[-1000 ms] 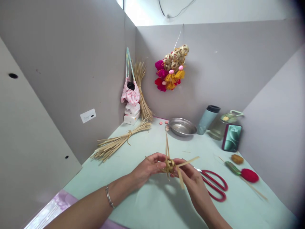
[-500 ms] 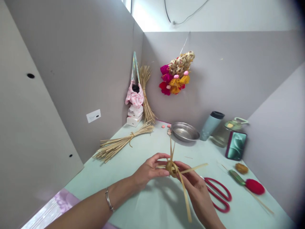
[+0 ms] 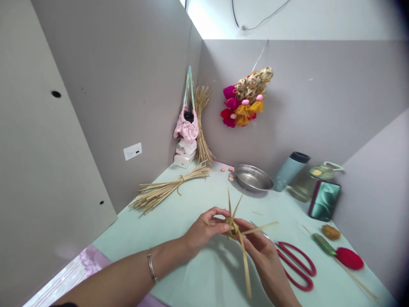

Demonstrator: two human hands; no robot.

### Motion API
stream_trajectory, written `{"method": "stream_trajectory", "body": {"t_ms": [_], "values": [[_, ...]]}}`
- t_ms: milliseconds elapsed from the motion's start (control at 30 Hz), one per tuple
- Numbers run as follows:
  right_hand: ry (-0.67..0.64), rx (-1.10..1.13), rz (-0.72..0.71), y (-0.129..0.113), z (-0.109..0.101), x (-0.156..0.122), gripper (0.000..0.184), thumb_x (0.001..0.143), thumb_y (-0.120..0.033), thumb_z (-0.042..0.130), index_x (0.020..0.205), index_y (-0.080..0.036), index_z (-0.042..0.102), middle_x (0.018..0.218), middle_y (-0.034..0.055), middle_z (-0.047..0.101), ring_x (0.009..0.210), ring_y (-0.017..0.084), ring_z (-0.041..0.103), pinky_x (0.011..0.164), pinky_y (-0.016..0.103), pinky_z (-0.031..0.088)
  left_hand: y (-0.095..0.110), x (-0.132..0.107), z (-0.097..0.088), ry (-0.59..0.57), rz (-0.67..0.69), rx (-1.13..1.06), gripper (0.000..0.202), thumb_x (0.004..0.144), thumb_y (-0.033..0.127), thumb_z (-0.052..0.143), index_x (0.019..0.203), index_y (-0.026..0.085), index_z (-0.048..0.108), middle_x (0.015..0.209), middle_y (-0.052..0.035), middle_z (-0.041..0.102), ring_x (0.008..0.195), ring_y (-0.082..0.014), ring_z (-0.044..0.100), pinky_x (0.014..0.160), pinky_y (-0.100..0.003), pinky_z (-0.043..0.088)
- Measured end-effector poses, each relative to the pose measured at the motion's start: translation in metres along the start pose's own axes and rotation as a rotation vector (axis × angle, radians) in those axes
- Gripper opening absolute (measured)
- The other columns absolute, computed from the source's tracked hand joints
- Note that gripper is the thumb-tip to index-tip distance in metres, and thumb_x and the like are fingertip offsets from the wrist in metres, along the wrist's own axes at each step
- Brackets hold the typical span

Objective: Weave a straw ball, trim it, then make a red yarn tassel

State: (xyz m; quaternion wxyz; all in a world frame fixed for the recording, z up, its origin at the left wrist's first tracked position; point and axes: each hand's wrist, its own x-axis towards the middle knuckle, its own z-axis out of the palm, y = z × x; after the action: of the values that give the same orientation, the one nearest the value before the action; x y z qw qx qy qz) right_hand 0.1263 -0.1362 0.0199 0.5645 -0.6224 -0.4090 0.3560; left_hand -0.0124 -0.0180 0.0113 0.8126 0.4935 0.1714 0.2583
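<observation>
Between my two hands, above the pale green tabletop, is a small woven straw ball (image 3: 233,230) with several loose straw ends sticking out. My left hand (image 3: 209,230) pinches its left side, thumb in front and fingers behind. On the right side, my right hand (image 3: 260,247) grips the ball with thumb and fingers. One long end hangs down in front of my right hand, and another points right across its fingers. Red-handled scissors (image 3: 298,266) lie just right of my right hand, their blades partly hidden behind it.
A tied straw bundle (image 3: 169,187) lies at the left. Behind are a steel bowl (image 3: 254,178), a tumbler (image 3: 291,171), a jug (image 3: 303,183) and a phone (image 3: 324,200). Red thread (image 3: 349,258) and brown thread (image 3: 331,232) lie at the right. Tasselled woven ornaments (image 3: 246,98) hang on the wall.
The whole view has shifted, so the surroundings sit further right. My left thumb has moved up onto the front of the straw ball, and its upper straw ends have spread apart.
</observation>
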Motion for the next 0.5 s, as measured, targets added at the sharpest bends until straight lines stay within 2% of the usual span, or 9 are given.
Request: {"method": "stream_trajectory", "body": {"t_ms": [100, 200, 267, 333, 400, 500], "values": [[0.034, -0.122, -0.052, -0.001, -0.004, 0.003, 0.040, 0.081, -0.046, 0.071, 0.112, -0.021, 0.069, 0.104, 0.0101, 0.075, 0.093, 0.028, 0.071, 0.081, 0.038, 0.056, 0.000, 0.000, 0.000, 0.051, 0.009, 0.018, 0.043, 0.066, 0.036, 0.081, 0.101, 0.018, 0.064, 0.086, -0.0050, 0.070, 0.084, -0.0198, 0.065, 0.090, -0.036, 0.044], [0.273, -0.259, -0.185, 0.001, -0.013, 0.004, 0.027, 0.082, -0.044, 0.070, 0.093, -0.020, 0.067, 0.088, 0.0071, 0.072, 0.077, 0.023, 0.067, 0.067, 0.033, 0.054, 0.000, 0.001, -0.001, 0.117, 0.077, 0.079, 0.040, 0.066, 0.035, 0.080, 0.099, 0.020, 0.063, 0.098, -0.0067, 0.068, 0.094, -0.0214, 0.062, 0.089, -0.035, 0.045], [0.456, -0.288, -0.289, 0.000, -0.017, 0.001, 0.021, 0.085, -0.041, 0.067, 0.084, -0.022, 0.059, 0.086, 0.0045, 0.065, 0.078, 0.021, 0.062, 0.067, 0.032, 0.050, -0.001, 0.001, -0.003, 0.125, 0.137, 0.115, 0.037, 0.067, 0.036, 0.080, 0.096, 0.020, 0.062, 0.113, -0.0087, 0.063, 0.100, -0.0223, 0.059, 0.087, -0.035, 0.046], [0.594, -0.368, -0.466, -0.002, -0.018, -0.005, 0.016, 0.087, -0.035, 0.066, 0.084, -0.023, 0.056, 0.088, 0.0042, 0.060, 0.084, 0.022, 0.058, 0.071, 0.033, 0.049, -0.003, 0.001, -0.005, 0.096, 0.197, 0.154, 0.036, 0.069, 0.035, 0.078, 0.096, 0.020, 0.061, 0.126, -0.0101, 0.056, 0.103, -0.0226, 0.057, 0.089, -0.036, 0.046], [0.652, -0.558, -0.714, -0.006, -0.015, -0.012, 0.010, 0.086, -0.023, 0.068, 0.091, -0.022, 0.059, 0.094, 0.0060, 0.060, 0.087, 0.023, 0.059, 0.074, 0.036, 0.049, -0.005, -0.001, -0.005, 0.057, 0.252, 0.219, 0.033, 0.072, 0.032, 0.076, 0.097, 0.019, 0.060, 0.130, -0.0107, 0.051, 0.104, -0.0223, 0.057, 0.093, -0.038, 0.046], [0.653, -0.918, -1.005, -0.012, -0.011, -0.018, 0.036, 0.080, -0.007, 0.072, 0.110, -0.025, 0.062, 0.105, 0.0097, 0.061, 0.092, 0.027, 0.060, 0.077, 0.042, 0.051, -0.007, -0.005, -0.003, 0.024, 0.313, 0.320, 0.030, 0.074, 0.025, 0.072, 0.101, 0.020, 0.060, 0.131, -0.0102, 0.047, 0.107, -0.0220, 0.057, 0.099, -0.038, 0.044]]}}
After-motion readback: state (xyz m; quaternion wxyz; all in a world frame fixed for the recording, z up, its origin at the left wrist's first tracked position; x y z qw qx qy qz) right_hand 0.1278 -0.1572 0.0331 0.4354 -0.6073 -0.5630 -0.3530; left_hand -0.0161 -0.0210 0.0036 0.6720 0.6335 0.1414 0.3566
